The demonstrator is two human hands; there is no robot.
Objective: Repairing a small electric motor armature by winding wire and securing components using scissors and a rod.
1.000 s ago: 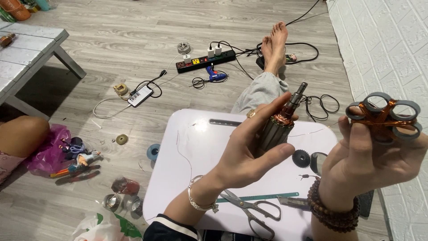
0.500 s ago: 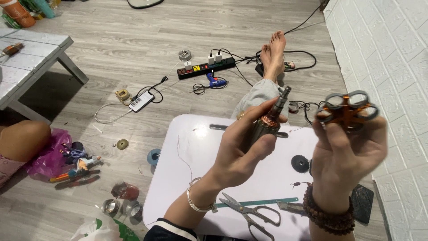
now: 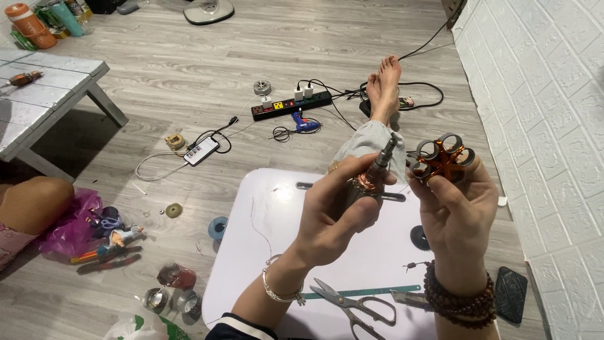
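Observation:
My left hand (image 3: 333,217) grips a metal motor rotor (image 3: 372,178) with copper windings and a thin shaft pointing up to the right. My right hand (image 3: 454,211) holds up a copper-wound star-shaped coil piece (image 3: 442,158) with grey rings at its arms, just right of the shaft tip. Both hands hover above a small white lap table (image 3: 277,252). On that table lie scissors (image 3: 352,304), a green ruler (image 3: 365,293) and a black gear (image 3: 418,238).
A black power strip (image 3: 290,106) with plugs and cables lies on the wood floor, with a blue glue gun (image 3: 306,125) and a phone (image 3: 201,150). My bare foot (image 3: 385,87) stretches ahead. A grey low table (image 3: 44,94) stands left. Another person's knee (image 3: 31,201) and small parts sit at left. White brick wall right.
Both hands have moved left and lower in view. The star-shaped coil piece has come closer to the rotor's shaft tip.

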